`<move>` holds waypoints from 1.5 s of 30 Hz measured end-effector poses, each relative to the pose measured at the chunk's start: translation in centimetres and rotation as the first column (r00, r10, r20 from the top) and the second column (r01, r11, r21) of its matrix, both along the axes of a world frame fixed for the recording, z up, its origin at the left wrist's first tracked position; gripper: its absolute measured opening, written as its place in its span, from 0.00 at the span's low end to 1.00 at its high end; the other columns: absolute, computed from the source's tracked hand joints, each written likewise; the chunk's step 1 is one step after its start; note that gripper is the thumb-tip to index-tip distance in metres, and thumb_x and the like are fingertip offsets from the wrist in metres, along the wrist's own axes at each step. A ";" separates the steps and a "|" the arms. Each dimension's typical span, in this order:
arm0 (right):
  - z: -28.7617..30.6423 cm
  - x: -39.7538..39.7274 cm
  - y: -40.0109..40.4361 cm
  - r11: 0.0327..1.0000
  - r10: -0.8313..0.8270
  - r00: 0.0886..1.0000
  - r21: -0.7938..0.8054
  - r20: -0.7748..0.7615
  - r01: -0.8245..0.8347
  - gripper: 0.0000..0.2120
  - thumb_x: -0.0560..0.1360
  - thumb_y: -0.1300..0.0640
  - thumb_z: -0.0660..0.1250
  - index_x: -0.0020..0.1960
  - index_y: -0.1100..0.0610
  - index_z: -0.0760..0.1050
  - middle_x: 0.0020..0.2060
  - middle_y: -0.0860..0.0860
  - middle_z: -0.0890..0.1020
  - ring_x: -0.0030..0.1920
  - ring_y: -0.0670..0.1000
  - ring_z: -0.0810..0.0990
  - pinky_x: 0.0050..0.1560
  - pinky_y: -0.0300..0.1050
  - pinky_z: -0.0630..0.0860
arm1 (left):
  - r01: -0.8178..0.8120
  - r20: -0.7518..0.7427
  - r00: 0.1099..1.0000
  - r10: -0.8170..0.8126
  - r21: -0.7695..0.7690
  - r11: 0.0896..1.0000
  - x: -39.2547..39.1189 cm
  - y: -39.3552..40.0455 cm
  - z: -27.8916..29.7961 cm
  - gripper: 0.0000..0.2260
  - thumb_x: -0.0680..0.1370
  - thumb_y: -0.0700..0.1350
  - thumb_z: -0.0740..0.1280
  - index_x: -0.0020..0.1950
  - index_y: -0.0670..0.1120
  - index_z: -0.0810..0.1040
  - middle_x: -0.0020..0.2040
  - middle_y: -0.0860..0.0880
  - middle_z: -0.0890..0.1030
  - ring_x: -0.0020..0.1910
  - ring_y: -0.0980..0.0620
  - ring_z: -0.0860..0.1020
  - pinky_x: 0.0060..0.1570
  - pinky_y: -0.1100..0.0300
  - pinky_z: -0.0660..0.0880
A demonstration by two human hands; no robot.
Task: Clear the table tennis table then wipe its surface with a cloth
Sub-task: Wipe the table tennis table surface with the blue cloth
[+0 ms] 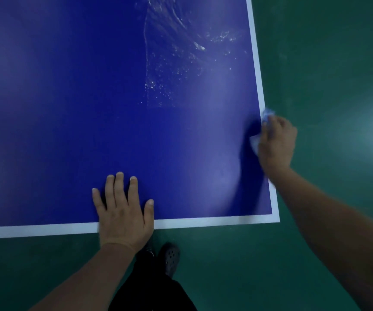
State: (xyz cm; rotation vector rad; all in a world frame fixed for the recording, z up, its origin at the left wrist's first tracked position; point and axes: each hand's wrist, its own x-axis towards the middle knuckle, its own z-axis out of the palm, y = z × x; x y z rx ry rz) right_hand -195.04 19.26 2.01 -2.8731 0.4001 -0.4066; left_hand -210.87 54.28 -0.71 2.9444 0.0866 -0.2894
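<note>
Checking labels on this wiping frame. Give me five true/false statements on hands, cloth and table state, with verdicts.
1. The left hand lies flat with straight fingers on the table tennis table. True.
2. The right hand holds the cloth at the table's middle. False: it is at the right edge, by the white border line.
3. Wet streaks show on the far part of the surface. True.
4. A paddle lies on the blue surface. False: none is visible.
5. The floor is red. False: it is green.
</note>
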 end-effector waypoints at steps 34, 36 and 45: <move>-1.7 12.5 19.9 0.946 0.311 0.943 -0.058 -0.118 -0.319 0.16 0.79 0.53 0.61 0.63 0.54 0.79 0.66 0.52 0.77 0.58 0.64 0.74 0.56 0.54 0.71 | -0.133 0.030 0.990 0.138 -0.143 0.981 6.1 6.5 0.3 0.24 0.78 0.54 0.54 0.68 0.40 0.72 0.72 0.39 0.69 0.74 0.41 0.63 0.75 0.41 0.50; -2.4 13.0 19.1 0.974 0.223 0.966 -0.005 -0.130 -0.226 0.15 0.82 0.53 0.60 0.65 0.53 0.78 0.68 0.50 0.75 0.62 0.62 0.71 0.59 0.53 0.66 | -0.129 0.032 0.990 0.135 -0.152 0.980 6.1 6.5 0.3 0.24 0.79 0.54 0.54 0.68 0.41 0.72 0.72 0.39 0.69 0.74 0.40 0.63 0.75 0.41 0.51; -3.0 13.0 18.9 0.978 0.207 0.971 0.020 -0.122 -0.206 0.15 0.82 0.52 0.60 0.66 0.52 0.77 0.69 0.48 0.74 0.65 0.58 0.68 0.62 0.50 0.63 | -0.123 0.061 0.989 0.131 -0.130 0.984 6.0 6.3 0.0 0.25 0.79 0.54 0.54 0.69 0.40 0.72 0.72 0.38 0.68 0.73 0.39 0.64 0.75 0.39 0.51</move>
